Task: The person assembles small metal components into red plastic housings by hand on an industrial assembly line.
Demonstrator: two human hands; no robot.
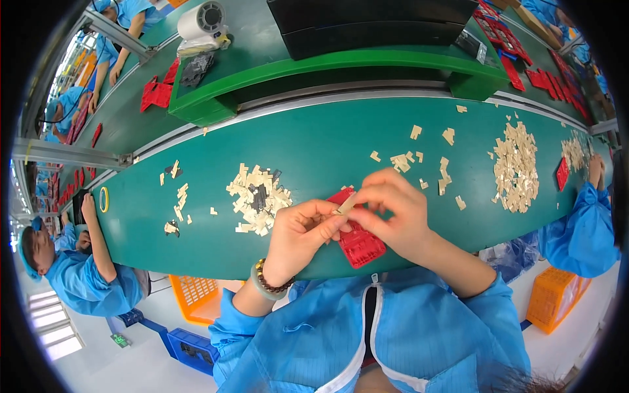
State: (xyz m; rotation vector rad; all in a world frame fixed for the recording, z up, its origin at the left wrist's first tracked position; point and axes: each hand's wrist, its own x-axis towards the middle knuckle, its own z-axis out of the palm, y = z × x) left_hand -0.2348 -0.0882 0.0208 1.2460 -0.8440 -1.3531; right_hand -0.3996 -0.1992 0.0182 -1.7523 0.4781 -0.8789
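Observation:
A narrow, flat cream-coloured piece (346, 204) is pinched at the fingertips of both hands in front of my chest. My left hand (303, 237) is closed on its lower end, thumb against index finger; a beaded bracelet and a pale bangle circle that wrist. My right hand (398, 213) is closed too, with thumb and index finger at the piece's right side. Directly beneath the fingers lies a red moulded plastic part (362, 246) on the green table. The hands hide its middle, and I cannot tell whether the fingers touch it.
Cream pieces mixed with dark ones form a pile (252, 183) left of my hands; a larger cream pile (515, 167) lies right. Loose pieces are scattered between. Ahead stands a green-edged shelf (341, 67) with a black bin (373, 26). Co-workers sit at both sides.

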